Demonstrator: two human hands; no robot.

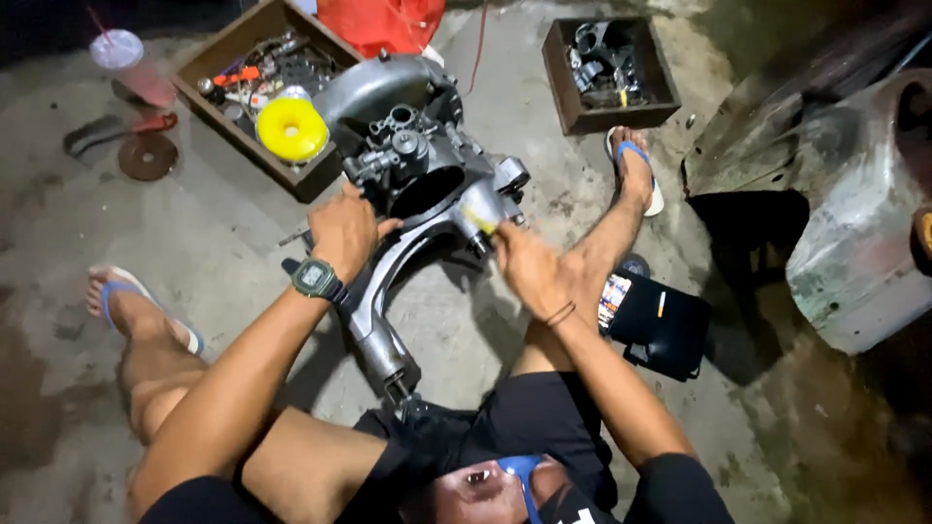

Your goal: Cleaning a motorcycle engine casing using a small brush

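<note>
Both our hands work on a grey engine casing [408,194] lying on the concrete floor [223,243] between our legs. Our left hand [342,231], a watch on its wrist, wraps around the casing's left edge. Our right hand [529,267] is closed on a thin yellow-handled tool [479,220], its tip against the casing's right side; motion blur hides the exact grip. Behind the casing, a wooden box [254,87] holds mixed tools and a yellow roll [291,129]. A smaller dark box [610,73] farther right is filled with metal parts. By our right leg lies a black pouch [665,325].
</note>
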